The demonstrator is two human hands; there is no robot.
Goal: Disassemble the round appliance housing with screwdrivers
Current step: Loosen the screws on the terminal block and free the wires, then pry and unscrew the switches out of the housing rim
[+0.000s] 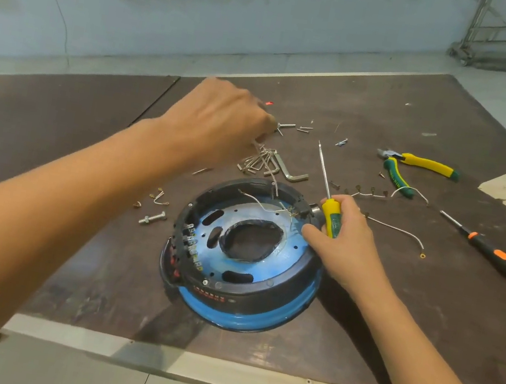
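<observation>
Sitting near the front edge of the surface (54, 131), with bare room to its left, the blue-and-black round housing (259, 307) lies open side up. The right hand (350, 241) grips a yellow screwdriver (333, 217) at its rim. The left hand (220, 119) curls over hex keys (269, 164); its grip is hidden.

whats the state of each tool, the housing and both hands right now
housing: open, blue inner plate exposed
yellow screwdriver: gripped by right hand, tip up, off any screw
orange screwdriver: lying on table, untouched
pliers: lying on table, handles spread
left hand: over hex keys, grip hidden
</observation>
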